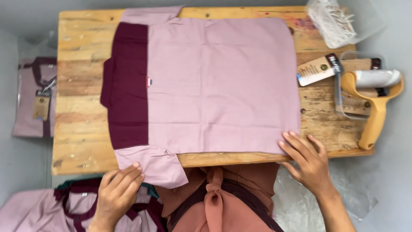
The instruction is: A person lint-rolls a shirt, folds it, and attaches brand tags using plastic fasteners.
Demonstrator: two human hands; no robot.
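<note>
Both hands are laid flat and spread on a shirt (pixel 214 86) spread back-up over the table (pixel 81 64): left hand (pixel 115 191) on the overhanging sleeve, right hand (pixel 308 161) pinning the hem corner, so the cloth is kept smooth

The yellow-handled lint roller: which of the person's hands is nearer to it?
Right. The right hand rests on the shirt's corner just left of the lint roller; the left hand is far across, at the sleeve.

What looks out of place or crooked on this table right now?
The shirt lies flat, but its near sleeve hangs off the table edge by the left hand. The lint roller sits half over the right edge.
</note>
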